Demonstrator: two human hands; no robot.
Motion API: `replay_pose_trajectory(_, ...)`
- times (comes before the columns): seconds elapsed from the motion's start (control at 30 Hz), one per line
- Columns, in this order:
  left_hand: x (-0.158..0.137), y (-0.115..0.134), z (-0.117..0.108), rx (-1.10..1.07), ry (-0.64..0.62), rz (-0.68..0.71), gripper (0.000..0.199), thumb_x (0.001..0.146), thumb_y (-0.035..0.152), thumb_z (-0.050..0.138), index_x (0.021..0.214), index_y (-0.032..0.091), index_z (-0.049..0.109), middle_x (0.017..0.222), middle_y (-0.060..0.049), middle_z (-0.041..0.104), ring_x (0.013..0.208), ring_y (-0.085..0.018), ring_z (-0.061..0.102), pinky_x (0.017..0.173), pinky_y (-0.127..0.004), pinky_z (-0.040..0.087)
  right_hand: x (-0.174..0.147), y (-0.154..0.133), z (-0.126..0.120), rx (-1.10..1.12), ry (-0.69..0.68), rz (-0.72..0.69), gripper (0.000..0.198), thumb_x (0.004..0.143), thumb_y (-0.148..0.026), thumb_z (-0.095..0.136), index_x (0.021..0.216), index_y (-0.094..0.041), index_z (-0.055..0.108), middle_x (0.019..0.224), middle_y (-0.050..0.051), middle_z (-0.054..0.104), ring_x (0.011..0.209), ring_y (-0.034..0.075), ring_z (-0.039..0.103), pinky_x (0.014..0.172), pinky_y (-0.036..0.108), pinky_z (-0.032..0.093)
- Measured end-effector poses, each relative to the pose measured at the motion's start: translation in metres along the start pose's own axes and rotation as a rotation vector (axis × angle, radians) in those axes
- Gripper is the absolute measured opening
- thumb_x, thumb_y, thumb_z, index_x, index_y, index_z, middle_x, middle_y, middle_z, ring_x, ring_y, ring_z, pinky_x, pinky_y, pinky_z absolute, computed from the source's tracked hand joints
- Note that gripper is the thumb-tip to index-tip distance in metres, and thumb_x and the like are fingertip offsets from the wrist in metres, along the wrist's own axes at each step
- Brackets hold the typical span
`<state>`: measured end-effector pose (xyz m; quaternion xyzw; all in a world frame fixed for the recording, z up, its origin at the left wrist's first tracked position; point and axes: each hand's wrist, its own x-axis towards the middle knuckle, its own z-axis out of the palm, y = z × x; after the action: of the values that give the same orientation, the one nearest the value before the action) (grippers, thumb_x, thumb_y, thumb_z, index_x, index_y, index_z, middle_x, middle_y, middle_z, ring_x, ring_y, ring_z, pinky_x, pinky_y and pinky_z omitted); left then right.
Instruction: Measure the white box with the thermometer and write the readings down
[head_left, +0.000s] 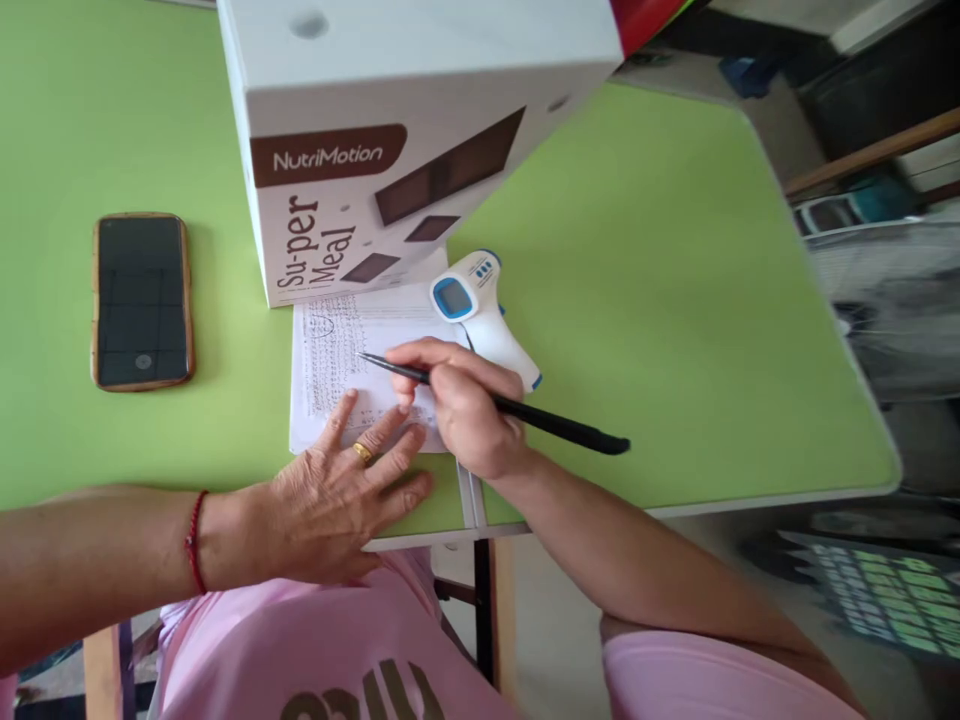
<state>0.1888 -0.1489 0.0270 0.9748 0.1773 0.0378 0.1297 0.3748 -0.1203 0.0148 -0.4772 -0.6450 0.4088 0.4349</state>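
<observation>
A shirt [352, 640] is filling the bottom of the frame. Near centre, the right hand [476, 410] is gripping a pen [559, 424], whose tip is pointing at the paper [330, 350]. The left hand [337, 495] is lying with fingers spread, grasping nothing, across the paper's lower edge. At upper centre a box [315, 230] is standing; a thermometer [495, 335] is lying by the paper's right edge, and a phone [142, 300] is resting at left on the table [675, 300].
</observation>
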Motion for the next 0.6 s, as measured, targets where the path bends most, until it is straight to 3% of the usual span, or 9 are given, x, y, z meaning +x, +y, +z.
replay_pose_trajectory(0.1,0.0017,0.0,-0.0017,0.01,-0.022,-0.004,0.084,0.079,0.066,0.07,0.145,0.019,0.05,0.155,-0.018,0.043,0.147,-0.045,0.032,0.113,-0.074,0.03,0.0032,-0.0038,0.0045,-0.08,0.041,-0.02,0.009,0.086,-0.025,0.061,0.09,-0.021,0.068,0.069,-0.003,0.064,0.056,0.009,0.056,0.051,0.022,0.047)
replay_pose_trajectory(0.2,0.0024,0.0002,-0.0023,0.016,-0.033,0.001,0.082,0.08,0.064,0.069,0.146,0.019,0.049,0.155,-0.018,0.044,0.147,-0.045,0.033,0.113,-0.074,0.031,0.0059,-0.005,0.009,-0.184,0.103,-0.072,0.008,0.075,-0.016,0.065,0.079,-0.021,0.061,0.06,-0.007,0.059,0.047,0.007,0.048,0.044,0.019,0.042)
replay_pose_trajectory(0.43,0.0031,0.0012,-0.0027,0.027,-0.034,-0.003,0.083,0.079,0.064,0.07,0.145,0.02,0.051,0.152,-0.016,0.048,0.146,-0.044,0.035,0.114,-0.074,0.032,0.006,0.0019,0.0085,-0.292,0.092,-0.218,0.013,0.082,-0.017,0.062,0.075,-0.023,0.053,0.056,-0.008,0.054,0.047,0.007,0.049,0.048,0.018,0.045)
replay_pose_trajectory(0.6,0.0034,0.001,-0.0035,0.033,-0.036,0.0,0.082,0.079,0.065,0.069,0.146,0.02,0.05,0.152,-0.016,0.048,0.146,-0.044,0.035,0.113,-0.074,0.032,0.0066,0.001,0.0084,-0.293,0.064,-0.226,0.015,0.084,-0.017,0.06,0.074,-0.023,0.051,0.056,-0.008,0.052,0.047,0.007,0.049,0.047,0.019,0.044)
